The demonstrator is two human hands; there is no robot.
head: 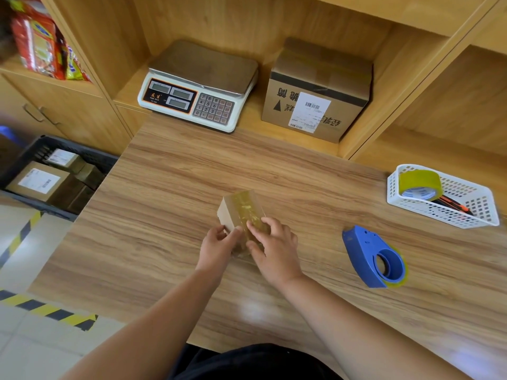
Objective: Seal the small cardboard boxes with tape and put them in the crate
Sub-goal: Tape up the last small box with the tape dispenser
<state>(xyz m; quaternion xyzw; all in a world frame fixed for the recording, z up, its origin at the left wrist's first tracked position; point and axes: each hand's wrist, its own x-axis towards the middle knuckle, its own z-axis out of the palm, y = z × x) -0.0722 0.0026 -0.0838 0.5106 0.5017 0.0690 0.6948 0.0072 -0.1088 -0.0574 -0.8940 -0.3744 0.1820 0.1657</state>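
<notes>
A small cardboard box sits on the wooden table, with a strip of yellowish clear tape running over its top. My left hand grips the box's near left side. My right hand lies on the taped top near its front end, fingers pressing the tape flat. A blue tape dispenser rests on the table to the right of my hands. The dark crate stands on the floor at the left and holds several labelled cardboard boxes.
A white basket at the right edge holds a tape roll and a cutter. At the back, a scale and a larger labelled carton sit in the shelf recess. Snack bags fill the upper left shelf.
</notes>
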